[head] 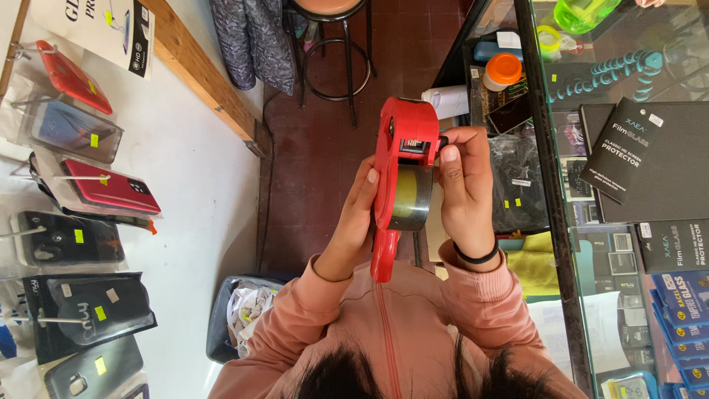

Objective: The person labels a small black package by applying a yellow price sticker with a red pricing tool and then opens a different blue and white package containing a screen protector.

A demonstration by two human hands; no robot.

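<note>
A red price-label gun [399, 174] with a roll of yellow-green labels in its round housing is held up in front of me. My left hand [353, 222] grips its body and handle from the left side. My right hand [464, 188] holds the right side, its thumb and fingertips pressing at the small black part near the top of the gun. A black band sits on my right wrist. Both sleeves are pink.
A glass display counter [565, 222] runs along the right, holding black screen-protector boxes [642, 159] and blue boxes. On the left wall hang phone cases [111, 185] in clear bags. A bin with crumpled paper [240, 314] stands below; a stool [332, 44] is ahead.
</note>
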